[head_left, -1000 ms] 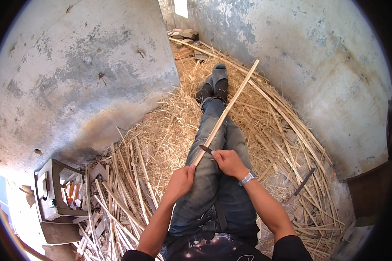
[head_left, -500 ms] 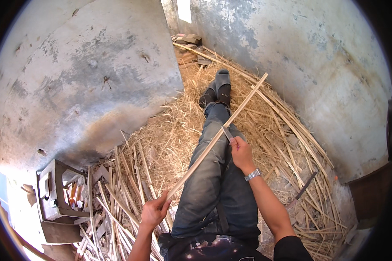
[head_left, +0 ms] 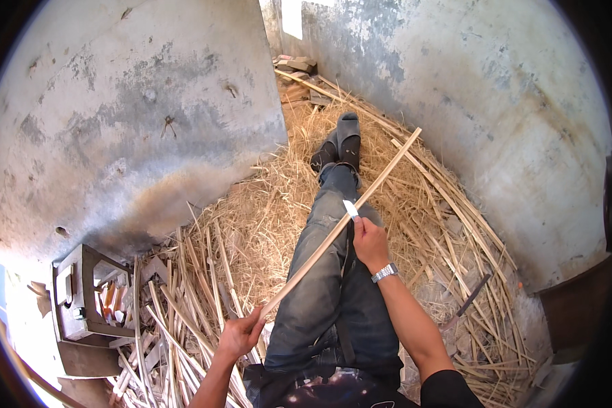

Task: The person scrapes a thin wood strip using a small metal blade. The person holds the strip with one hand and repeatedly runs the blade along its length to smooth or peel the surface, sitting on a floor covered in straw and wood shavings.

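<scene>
A long pale strip of split bamboo or wood (head_left: 319,250) lies slantwise across my outstretched legs (head_left: 313,285). Its near end is pinched in the fingers of my left hand (head_left: 241,334), beside my left thigh. My right hand (head_left: 370,243), with a metal watch (head_left: 385,273) at the wrist, is closed round a knife whose handle is hidden in the fist. The bright knife blade (head_left: 351,209) rests against the strip above my knees. Beyond it, the strip's far end points up and right, past my crossed feet (head_left: 344,139).
Straw-like shavings (head_left: 258,224) cover the floor around my legs. Long strips (head_left: 469,231) lie along the right wall, and more (head_left: 183,292) are heaped at left. A curved dark-bladed tool (head_left: 472,296) lies at my right. A wooden frame box (head_left: 81,292) stands at left.
My right hand and the knife have shifted slightly down and left along the strip, and the blade now catches the light. The strip's far end has dipped a little. My left hand keeps its hold.
</scene>
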`<state>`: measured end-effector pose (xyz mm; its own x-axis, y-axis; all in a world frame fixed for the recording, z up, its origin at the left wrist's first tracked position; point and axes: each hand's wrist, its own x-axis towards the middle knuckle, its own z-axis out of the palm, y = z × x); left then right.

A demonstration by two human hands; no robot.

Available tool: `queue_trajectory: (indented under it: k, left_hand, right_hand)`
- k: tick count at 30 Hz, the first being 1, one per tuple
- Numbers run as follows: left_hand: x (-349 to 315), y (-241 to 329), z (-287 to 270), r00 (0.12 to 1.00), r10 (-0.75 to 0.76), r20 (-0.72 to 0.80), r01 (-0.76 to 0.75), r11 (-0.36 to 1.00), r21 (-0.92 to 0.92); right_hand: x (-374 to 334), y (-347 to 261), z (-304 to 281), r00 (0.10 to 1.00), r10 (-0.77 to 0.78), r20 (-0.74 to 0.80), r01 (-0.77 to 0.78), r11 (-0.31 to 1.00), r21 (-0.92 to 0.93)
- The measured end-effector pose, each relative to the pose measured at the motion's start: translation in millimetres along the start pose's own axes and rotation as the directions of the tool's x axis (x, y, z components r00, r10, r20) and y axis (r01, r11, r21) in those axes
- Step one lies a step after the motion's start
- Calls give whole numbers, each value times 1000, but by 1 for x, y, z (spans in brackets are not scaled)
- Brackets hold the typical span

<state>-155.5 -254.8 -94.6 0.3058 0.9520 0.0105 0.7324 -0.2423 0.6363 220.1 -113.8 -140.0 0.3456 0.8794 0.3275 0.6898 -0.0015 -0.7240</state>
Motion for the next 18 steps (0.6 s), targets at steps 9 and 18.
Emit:
queue_trajectory:
  k: [9,18]
  left_hand:
    - [35,3,11,1000,-10,-14,10,999,-44]
    - [65,14,50,998,-4,-59,-9,973,-229]
  right_hand:
    - [-16,-14,24,998,-54,26,52,997,49]
    - [-29,-31,19,989,-112,94,102,988,114]
